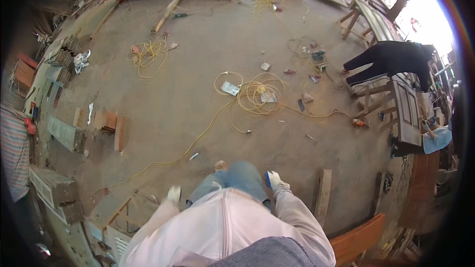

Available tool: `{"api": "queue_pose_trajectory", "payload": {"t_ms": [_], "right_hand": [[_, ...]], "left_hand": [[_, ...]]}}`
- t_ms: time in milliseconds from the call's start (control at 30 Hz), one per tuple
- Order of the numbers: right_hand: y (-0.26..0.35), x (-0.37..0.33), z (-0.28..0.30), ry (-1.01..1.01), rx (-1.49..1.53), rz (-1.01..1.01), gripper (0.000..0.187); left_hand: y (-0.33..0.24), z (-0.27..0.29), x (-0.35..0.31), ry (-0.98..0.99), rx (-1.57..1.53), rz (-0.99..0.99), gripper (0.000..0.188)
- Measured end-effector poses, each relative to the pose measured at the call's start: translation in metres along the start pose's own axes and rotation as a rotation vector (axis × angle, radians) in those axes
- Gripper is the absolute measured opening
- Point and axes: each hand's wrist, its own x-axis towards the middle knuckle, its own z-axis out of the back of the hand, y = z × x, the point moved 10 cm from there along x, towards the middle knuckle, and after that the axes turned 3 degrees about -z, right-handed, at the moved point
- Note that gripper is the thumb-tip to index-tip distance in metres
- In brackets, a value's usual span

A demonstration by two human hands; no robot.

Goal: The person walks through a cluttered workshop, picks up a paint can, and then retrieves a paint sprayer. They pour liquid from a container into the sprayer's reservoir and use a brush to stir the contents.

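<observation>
My left hand [173,194] hangs beside my left hip, whitish as if gloved; its fingers are too small and blurred to make out. Out past my right hip is my right hand [273,180], white with a bright blue patch along its side. Whether that blue is part of a glove or a held thing does not show. Neither hand touches anything on the floor. In front of my legs, a yellow cable [183,154] runs across the concrete floor to a loose coil [260,94] with papers lying on it.
A person in dark clothes [396,59] bends by trestles at the right; another in light blue [438,139] is beside a dark panelled door [408,111]. Stacked slatted panels [64,133] line the left. Wood lies near my right [323,195]. Another yellow coil [148,57] lies ahead left.
</observation>
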Motion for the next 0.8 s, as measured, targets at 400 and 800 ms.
{"api": "queue_pose_trajectory", "payload": {"t_ms": [400,800], "right_hand": [[0.225,0.137,0.012,0.118,0.142,-0.506,0.046],[1.172,0.541,0.019,-0.085,0.142,0.643,0.03]], "left_hand": [[-0.014,0.519,0.637,-0.503,-1.097,0.123,0.015],[0.12,0.548,0.8,0.213,-0.447,0.588,0.033]]}}
